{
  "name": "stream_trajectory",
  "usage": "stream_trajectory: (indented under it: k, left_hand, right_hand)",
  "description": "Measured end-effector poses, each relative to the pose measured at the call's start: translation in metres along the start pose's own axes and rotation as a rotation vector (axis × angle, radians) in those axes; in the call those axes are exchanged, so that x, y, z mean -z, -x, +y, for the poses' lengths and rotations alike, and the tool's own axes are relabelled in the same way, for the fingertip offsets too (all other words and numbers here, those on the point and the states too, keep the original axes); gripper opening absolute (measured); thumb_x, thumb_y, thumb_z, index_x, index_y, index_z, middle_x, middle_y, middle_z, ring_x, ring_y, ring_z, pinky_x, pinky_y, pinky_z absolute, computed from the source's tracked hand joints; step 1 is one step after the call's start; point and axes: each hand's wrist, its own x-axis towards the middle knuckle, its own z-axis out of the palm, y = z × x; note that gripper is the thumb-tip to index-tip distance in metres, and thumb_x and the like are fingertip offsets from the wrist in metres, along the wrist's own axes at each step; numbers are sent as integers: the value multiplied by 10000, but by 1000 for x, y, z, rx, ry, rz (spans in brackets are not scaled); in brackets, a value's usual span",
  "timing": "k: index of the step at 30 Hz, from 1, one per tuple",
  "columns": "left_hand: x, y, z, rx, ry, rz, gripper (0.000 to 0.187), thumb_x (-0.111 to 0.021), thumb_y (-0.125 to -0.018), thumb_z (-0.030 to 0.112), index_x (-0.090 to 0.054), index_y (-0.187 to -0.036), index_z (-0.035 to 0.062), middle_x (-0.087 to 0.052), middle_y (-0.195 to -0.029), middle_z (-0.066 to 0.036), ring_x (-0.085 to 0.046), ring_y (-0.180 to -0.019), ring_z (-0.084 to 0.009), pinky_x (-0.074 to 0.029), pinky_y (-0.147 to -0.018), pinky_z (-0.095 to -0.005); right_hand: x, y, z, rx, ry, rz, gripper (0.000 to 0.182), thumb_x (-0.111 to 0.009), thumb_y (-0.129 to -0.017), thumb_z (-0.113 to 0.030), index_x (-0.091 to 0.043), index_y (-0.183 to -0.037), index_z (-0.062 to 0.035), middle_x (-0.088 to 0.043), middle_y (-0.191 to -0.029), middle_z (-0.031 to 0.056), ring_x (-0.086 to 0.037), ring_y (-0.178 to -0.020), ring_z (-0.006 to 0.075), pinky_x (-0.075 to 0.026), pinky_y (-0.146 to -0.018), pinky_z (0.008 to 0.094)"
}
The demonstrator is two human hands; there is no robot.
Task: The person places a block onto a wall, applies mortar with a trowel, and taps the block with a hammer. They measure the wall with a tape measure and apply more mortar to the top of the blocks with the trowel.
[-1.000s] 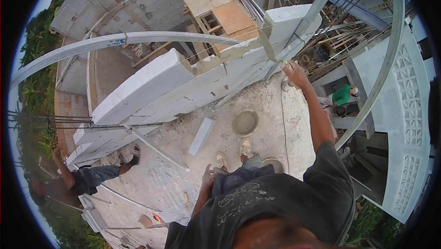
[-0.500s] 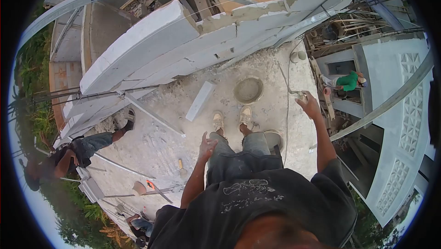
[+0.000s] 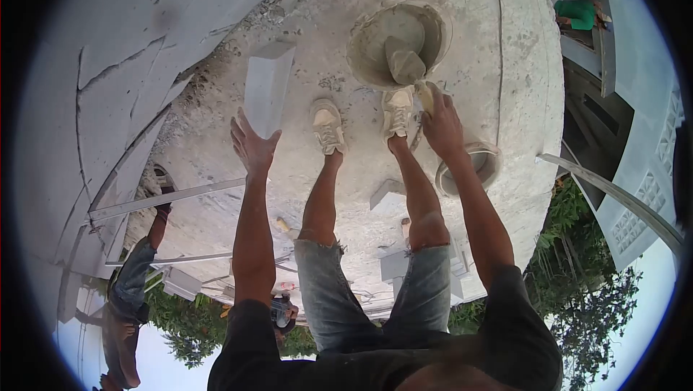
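A trowel (image 3: 404, 63) is gripped by its handle in my right hand (image 3: 442, 128). Its blade points away from me and overlaps the near side of a round tub (image 3: 355, 50) with grey wet mix inside. My left hand (image 3: 254, 143) is held out with fingers spread and nothing in it, at the near end of a long pale block (image 3: 266, 82). The tub sits on the floor just beyond my shoes (image 3: 397, 111).
A pale block wall (image 3: 123, 66) runs along the left. A second bucket (image 3: 485, 169) stands by my right forearm, and another block (image 3: 390, 195) lies behind my legs. One person (image 3: 131, 293) is at lower left, another in green (image 3: 575, 12) at upper right.
I have bent down towards the floor. My right hand has brought the trowel over to the tub, and my left hand has reached out to near the long block, its fingers spreading.
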Motion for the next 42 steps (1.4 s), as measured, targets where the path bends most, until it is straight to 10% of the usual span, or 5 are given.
stream_trajectory:
  k: [6,19,29,33,42]
  left_hand:
    - [-54,-40,-28,134,-70,-84,1192,-883,-654,332,-138,-1564,141,-302,-1518,-207,-341,-1369,-460,-365,-1057,-598]
    - [-56,-47,-39,151,142,-110,1032,-861,-643,233,-249,-1466,121,-477,-1332,-196,-523,-1160,-480,-449,-973,-583]
    - [186,104,1,-37,121,-316,985,-872,-642,240,-304,-1438,119,-459,-1388,-174,-479,-1237,-450,-439,-987,-586]
    - [361,178,47,-180,17,-311,1005,-847,-607,321,-335,-1457,159,-499,-1366,-156,-504,-1216,-434,-427,-1008,-554]
    - [747,339,182,-476,86,2,973,-856,-588,294,-422,-1444,133,-557,-1319,-171,-525,-1201,-375,-399,-1055,-477]
  right_hand:
    - [2,86,15,-95,-287,-83,628,-673,-866,-42,-397,-1429,-30,-527,-1327,199,-580,-1146,326,-552,-828,402]
    - [29,273,-34,-428,-177,-93,826,-698,-816,-137,-254,-1502,-14,-281,-1512,305,-291,-1402,481,-292,-1144,521]
    - [93,417,-20,-611,-755,-427,828,-634,-818,-201,-265,-1527,15,-400,-1497,274,-394,-1392,395,-326,-1147,413]
    - [117,419,2,-237,-500,-455,814,-650,-770,-170,-325,-1499,-9,-415,-1498,243,-412,-1391,349,-355,-1134,399]
    - [504,400,-313,1232,212,511,938,-792,-738,-164,-313,-1526,-337,-320,-1569,81,-316,-1437,328,-263,-1163,579]
